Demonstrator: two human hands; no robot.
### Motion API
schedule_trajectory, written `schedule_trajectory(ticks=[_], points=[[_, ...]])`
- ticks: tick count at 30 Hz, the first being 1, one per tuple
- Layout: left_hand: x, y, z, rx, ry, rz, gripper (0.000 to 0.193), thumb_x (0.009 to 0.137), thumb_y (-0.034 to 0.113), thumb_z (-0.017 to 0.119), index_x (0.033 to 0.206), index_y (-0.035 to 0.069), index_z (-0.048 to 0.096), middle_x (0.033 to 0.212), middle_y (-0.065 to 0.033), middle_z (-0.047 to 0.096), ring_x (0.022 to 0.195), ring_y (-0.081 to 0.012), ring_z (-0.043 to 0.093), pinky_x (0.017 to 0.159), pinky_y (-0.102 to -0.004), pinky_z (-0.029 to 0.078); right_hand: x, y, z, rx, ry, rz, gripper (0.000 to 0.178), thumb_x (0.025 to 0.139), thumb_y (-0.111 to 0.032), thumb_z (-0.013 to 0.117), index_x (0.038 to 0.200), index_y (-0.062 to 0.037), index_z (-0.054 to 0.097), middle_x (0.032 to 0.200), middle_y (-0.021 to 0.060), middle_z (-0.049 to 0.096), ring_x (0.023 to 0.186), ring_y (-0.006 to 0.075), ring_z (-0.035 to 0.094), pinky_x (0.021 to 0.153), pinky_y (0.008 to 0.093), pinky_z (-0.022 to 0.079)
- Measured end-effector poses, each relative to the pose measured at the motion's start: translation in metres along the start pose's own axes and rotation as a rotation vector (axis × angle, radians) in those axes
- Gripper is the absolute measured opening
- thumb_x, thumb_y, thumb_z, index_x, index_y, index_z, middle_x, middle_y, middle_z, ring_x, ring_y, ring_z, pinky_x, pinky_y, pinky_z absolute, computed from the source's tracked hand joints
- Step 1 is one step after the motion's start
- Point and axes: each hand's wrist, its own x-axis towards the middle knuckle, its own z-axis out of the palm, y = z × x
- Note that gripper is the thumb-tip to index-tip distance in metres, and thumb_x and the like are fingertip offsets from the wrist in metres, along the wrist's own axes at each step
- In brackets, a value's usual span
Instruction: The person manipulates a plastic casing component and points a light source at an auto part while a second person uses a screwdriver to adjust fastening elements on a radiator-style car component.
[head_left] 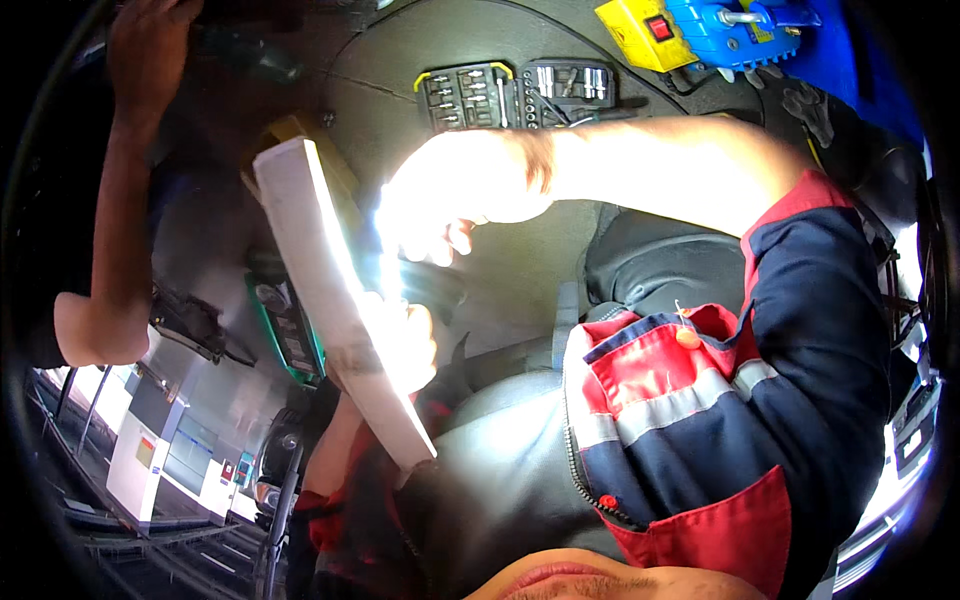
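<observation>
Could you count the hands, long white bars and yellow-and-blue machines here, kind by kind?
Hands: 3 (wearer's left hand, wearer's right hand, another person's hand)
Long white bar: 1
Yellow-and-blue machine: 1
Total: 5
Glare hides detail around the wearer's right hand.

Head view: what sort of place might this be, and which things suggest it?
Probably a workshop or repair garage: there's an open toolkit of bits and sockets, a blue-and-yellow machine, and a red-and-navy work jacket.
</observation>
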Motion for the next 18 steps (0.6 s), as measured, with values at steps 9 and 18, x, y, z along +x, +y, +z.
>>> schedule_trajectory(ticks=[9,18], points=[[-0.161,0.271,-0.064,-2.791,0.414,-1.369,0.036,0.082,0.027,0.065,0.108,0.007,0.052,0.099,-0.0136,0.049,0.080,-0.0235,0.051,0.063,-0.0320,0.045,0.010,-0.003,0.024,-0.103,0.310,-0.074,0.025,0.090,-0.026,0.063,0.095,-0.0013,0.065,0.081,0.0065,0.064,0.070,0.0113,0.060,0.059,0.0243,0.048],[-0.180,0.283,-0.044,-3.065,0.495,-1.137,0.032,0.086,0.032,0.063,0.106,0.009,0.053,0.098,-0.0148,0.047,0.080,-0.0256,0.050,0.061,-0.0331,0.048,0.018,-0.006,0.042,-0.051,0.512,-0.055,0.017,0.090,-0.018,0.059,0.089,-0.0010,0.063,0.074,0.0023,0.057,0.067,0.0069,0.050,0.058,0.0228,0.042]])
